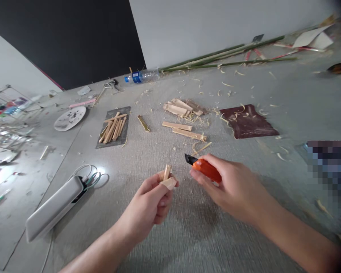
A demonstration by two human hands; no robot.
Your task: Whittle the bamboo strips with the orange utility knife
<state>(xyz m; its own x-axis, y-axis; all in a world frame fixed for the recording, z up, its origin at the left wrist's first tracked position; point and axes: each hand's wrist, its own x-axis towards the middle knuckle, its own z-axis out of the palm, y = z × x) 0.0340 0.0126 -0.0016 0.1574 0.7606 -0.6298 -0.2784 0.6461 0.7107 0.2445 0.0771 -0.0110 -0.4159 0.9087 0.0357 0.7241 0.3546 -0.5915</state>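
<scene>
Between thumb and fingers, my left hand pinches a short wooden strip; the thumb has a pale wrap on its tip. My right hand grips an orange utility knife, its dark blade pointing up and left, apart from the strip. Ahead of the hands lie two flat wood strips and, behind them, a pile of wood pieces among thin shavings. Farther left, several slim sticks rest on a dark sheet. A single greenish piece lies between the groups.
A brown sandpaper sheet lies at right. Bamboo poles and a water bottle are along the wall. On the left are a power bank with cables, a white plate and a stick frame.
</scene>
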